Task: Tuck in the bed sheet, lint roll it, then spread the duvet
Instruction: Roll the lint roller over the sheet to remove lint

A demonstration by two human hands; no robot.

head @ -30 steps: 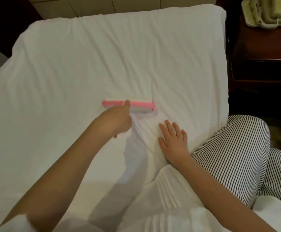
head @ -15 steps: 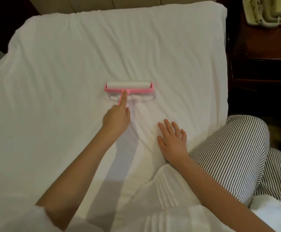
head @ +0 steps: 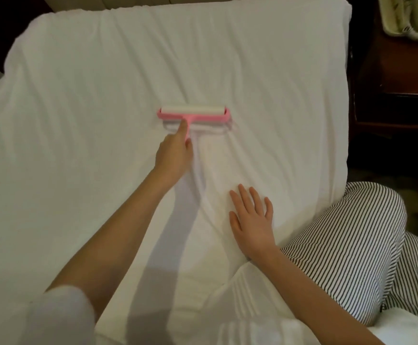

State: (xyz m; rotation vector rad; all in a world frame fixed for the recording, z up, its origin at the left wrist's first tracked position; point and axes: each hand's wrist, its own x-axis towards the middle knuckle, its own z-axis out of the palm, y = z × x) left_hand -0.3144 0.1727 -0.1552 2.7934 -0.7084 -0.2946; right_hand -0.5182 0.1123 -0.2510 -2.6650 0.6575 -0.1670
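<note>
The lint roller lies across the middle of the bed sheet, a little toward the head end. It is a white roll seated in a pink frame, its long side running left to right and its pink handle pointing back toward the person. The left hand grasps that handle, the forefinger laid straight along it up to the frame and the other fingers curled round the stem below. The arm reaches out from a white sleeve at the lower left and throws a grey shadow on the cloth beside it. Creases fan out in the sheet from just behind the roller down toward the right hand. That hand rests flat on the sheet near its right edge, palm down, fingers straight and a little spread, holding nothing. Just beside the right wrist a knee in black-and-white striped trousers rests against the edge of the mattress. White fabric with faint woven ribs is bunched at the near end, under the right forearm. To the right of the bed stands a dark wooden nightstand; on its top a pale object is blurred and cut by the picture's edge, possibly a telephone
</note>
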